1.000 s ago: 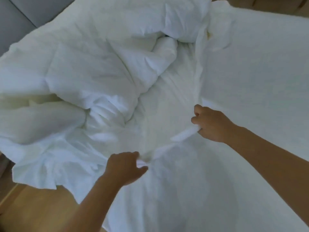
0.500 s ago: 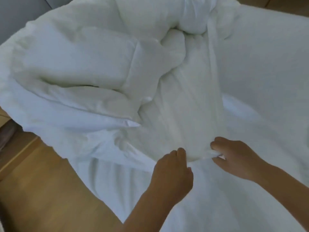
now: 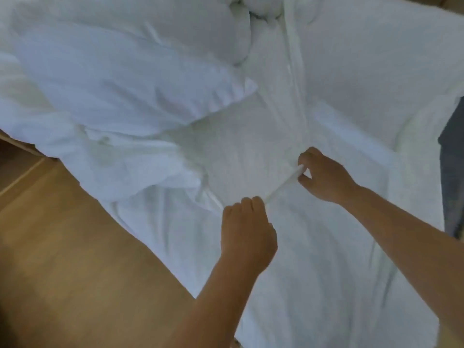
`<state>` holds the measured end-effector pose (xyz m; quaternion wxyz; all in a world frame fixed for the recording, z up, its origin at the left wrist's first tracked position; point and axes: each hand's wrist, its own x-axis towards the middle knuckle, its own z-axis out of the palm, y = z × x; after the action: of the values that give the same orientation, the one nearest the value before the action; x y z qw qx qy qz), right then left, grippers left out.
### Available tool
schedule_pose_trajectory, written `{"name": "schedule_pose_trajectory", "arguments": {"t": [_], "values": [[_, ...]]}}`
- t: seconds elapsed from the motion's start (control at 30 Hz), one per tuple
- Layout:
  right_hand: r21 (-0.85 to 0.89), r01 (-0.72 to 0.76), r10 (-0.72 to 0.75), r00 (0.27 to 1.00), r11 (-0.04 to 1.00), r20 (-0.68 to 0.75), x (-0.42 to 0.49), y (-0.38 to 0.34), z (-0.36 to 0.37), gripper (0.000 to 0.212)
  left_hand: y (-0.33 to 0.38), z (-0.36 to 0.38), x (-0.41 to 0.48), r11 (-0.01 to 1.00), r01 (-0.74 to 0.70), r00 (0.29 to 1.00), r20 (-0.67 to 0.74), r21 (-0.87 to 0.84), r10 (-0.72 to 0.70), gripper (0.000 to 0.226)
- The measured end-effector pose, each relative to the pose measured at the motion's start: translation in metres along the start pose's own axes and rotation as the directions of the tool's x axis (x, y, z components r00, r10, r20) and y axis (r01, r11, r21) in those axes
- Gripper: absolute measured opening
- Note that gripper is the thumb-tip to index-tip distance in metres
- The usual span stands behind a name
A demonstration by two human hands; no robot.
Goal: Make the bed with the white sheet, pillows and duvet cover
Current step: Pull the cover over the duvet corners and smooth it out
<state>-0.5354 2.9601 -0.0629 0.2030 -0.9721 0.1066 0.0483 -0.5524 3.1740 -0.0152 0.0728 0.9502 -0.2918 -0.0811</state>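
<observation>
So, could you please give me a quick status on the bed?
Left hand and right hand both pinch the white cover's edge, taut between them. Duvet bunched at upper left. Nothing in the way.
</observation>
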Motion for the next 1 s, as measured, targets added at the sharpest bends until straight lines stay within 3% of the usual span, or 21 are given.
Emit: {"name": "schedule_pose_trajectory", "arguments": {"t": [0.17,0.3,0.43,0.5,0.57,0.63,0.67,0.73,0.8,0.87,0.93,1.0], "values": [[-0.058,-0.074,0.079,0.993,0.996,0.086,-0.038,0.037,0.064,0.019,0.033,0.095,-0.012,0.974,0.214,0.965,0.169,-0.079,-0.199,0.044],[-0.138,-0.007,0.021,0.995,0.99,0.097,-0.043,0.059,0.083,0.018,0.072,0.141,-0.007,0.901,0.42,0.891,0.237,-0.107,-0.388,0.06],[-0.133,0.148,-0.131,0.983,0.98,0.129,-0.065,0.101,0.08,0.027,0.1,0.152,0.008,0.8,0.576,0.816,0.186,-0.168,-0.548,0.072],[-0.197,0.091,-0.068,0.99,0.976,0.12,-0.09,0.145,0.075,0.041,0.119,0.153,0.013,0.737,0.615,0.781,0.089,-0.28,-0.618,0.083],[-0.191,-0.101,0.11,0.993,0.976,0.036,-0.112,0.196,0.062,0.055,0.163,0.159,0.013,0.733,0.564,0.813,0.098,-0.381,-0.574,0.103],[-0.182,-0.298,0.299,0.954,0.937,-0.021,-0.127,0.238,0.048,0.068,0.225,0.182,0.007,0.829,0.453,0.885,0.279,-0.329,-0.373,0.121],[-0.156,-0.382,0.385,0.923,0.911,-0.011,-0.129,0.253,0.042,0.074,0.253,0.198,0.003,0.881,0.398,0.876,0.391,-0.254,-0.283,0.122],[-0.037,-0.505,0.506,0.86,0.863,0.067,-0.129,0.269,0.033,0.084,0.282,0.218,0.0,0.945,0.319,0.838,0.487,-0.068,-0.247,0.112],[0.059,-0.533,0.52,0.841,0.844,0.148,-0.125,0.274,0.025,0.087,0.277,0.219,0.002,0.952,0.305,0.921,0.266,-0.037,-0.285,0.084],[0.116,-0.499,0.474,0.861,0.859,0.185,-0.12,0.27,0.018,0.08,0.259,0.206,0.008,0.937,0.347,0.932,0.128,-0.045,-0.339,0.045],[0.259,-0.443,0.391,0.892,0.859,0.228,-0.112,0.264,0.013,0.057,0.25,0.192,0.02,0.894,0.442,0.89,0.166,-0.08,-0.425,0.026],[0.392,-0.421,0.33,0.901,0.818,0.281,-0.109,0.264,0.003,0.021,0.256,0.176,0.026,0.834,0.522,0.852,0.142,-0.179,-0.503,0.012]]}}
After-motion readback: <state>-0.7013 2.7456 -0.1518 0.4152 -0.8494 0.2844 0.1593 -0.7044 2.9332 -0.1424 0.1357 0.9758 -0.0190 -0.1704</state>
